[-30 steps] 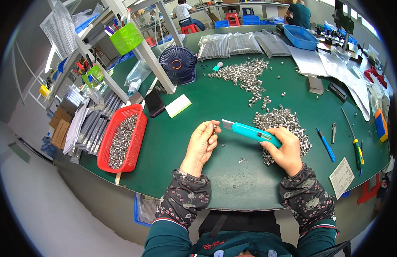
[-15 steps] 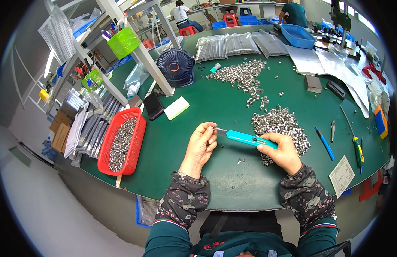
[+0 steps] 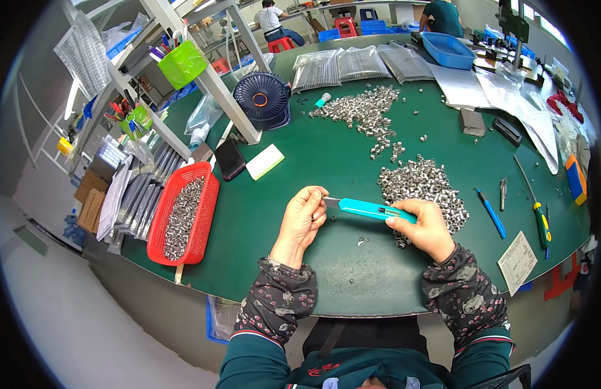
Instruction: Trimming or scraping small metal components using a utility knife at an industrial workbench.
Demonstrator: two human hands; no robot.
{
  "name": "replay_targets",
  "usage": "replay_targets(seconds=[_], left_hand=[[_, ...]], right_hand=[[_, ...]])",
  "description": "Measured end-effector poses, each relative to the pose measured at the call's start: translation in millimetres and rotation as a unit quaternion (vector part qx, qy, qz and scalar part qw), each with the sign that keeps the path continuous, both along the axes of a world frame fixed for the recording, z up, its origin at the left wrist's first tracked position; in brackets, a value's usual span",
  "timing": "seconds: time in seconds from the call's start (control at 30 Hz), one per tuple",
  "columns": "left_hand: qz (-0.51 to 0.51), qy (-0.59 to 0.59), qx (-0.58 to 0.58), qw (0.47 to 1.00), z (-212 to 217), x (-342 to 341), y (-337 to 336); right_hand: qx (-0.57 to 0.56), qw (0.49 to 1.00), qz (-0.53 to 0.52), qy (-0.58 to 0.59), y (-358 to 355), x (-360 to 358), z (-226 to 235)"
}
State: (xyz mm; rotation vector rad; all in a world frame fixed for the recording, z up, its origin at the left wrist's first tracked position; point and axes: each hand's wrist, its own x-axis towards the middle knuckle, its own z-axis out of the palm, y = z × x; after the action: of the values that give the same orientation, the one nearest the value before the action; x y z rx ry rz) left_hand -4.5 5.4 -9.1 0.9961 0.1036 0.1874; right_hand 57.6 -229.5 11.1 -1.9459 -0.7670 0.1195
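Observation:
Between the thumb and fingers of my left hand (image 3: 300, 222) a small metal ring is pinched, mostly hidden by the fingertips. My right hand (image 3: 427, 228) is wrapped around the turquoise handle of a utility knife (image 3: 365, 209). Its blade (image 3: 330, 202) is out and points left, the tip at my left fingertips; whether it touches the ring I cannot tell. Just behind and beside my right hand lies a heap of short metal rings (image 3: 417, 185). A second, looser heap of rings (image 3: 365, 111) spreads farther back on the green table (image 3: 326, 152).
On the left stand a red basket of metal pieces (image 3: 206, 217), a phone (image 3: 230, 159), a white-and-green pad (image 3: 265, 162) and a small fan (image 3: 261, 97). To the right lie a blue pen-like tool (image 3: 492, 217), a screwdriver (image 3: 542, 223) and a paper card (image 3: 518, 262). Bagged tubes (image 3: 362, 65) line the back.
The view has shifted slightly. Both hands keep nearly the same pose, with the knife blade still at the left fingertips; the ring shows less than before.

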Motion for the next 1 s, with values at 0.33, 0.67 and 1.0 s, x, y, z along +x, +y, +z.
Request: replay_targets(seconds=[0.33, 0.67, 1.0], left_hand=[[0.019, 0.026, 0.044, 0.999, 2.0, -0.9, -1.5], [0.017, 0.043, 0.066, 0.997, 2.1, -0.3, -0.4], [-0.001, 0.082, 0.099, 0.992, 9.0, -2.6, 1.7]], right_hand=[[-0.014, 0.990, -0.040, -0.135, 0.8, -3.9, 0.7], [-0.025, 0.984, -0.053, -0.166, 0.6, -5.0, 2.4], [-0.035, 0.983, -0.045, -0.175, -1.0, -5.7, 6.6]])
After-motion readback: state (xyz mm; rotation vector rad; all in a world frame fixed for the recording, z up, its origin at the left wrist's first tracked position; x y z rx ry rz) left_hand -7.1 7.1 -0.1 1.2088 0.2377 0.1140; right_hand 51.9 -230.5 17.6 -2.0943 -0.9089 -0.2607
